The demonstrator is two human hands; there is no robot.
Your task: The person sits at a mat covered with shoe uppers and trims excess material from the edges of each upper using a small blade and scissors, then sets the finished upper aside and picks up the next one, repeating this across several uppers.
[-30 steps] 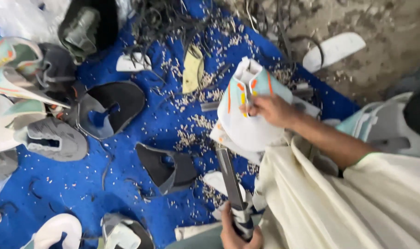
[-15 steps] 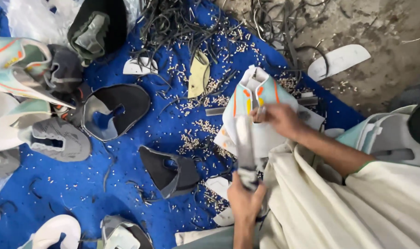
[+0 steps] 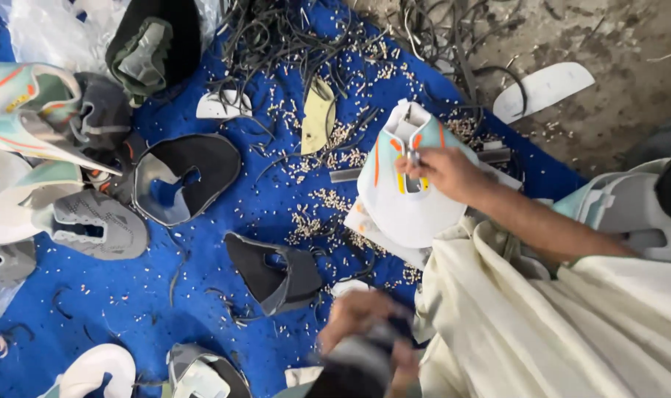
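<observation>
Head view, right hand (image 3: pixel 446 171) pinching white shoe upper (image 3: pixel 403 206), left hand (image 3: pixel 365 328) blurred, gripping dark tool (image 3: pixel 361 365), blue mat (image 3: pixel 203 280)

A shoe-making workshop floor: cut shoe uppers (image 3: pixel 184 177) lie on a blue sheet (image 3: pixel 129 295), with scrap strips (image 3: pixel 291 37) heaped at upper centre.

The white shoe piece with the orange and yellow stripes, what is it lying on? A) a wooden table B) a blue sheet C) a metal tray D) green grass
B: the white shoe upper, pinched at its top by the right hand, rests on the blue sheet strewn with small pale scraps.
</observation>
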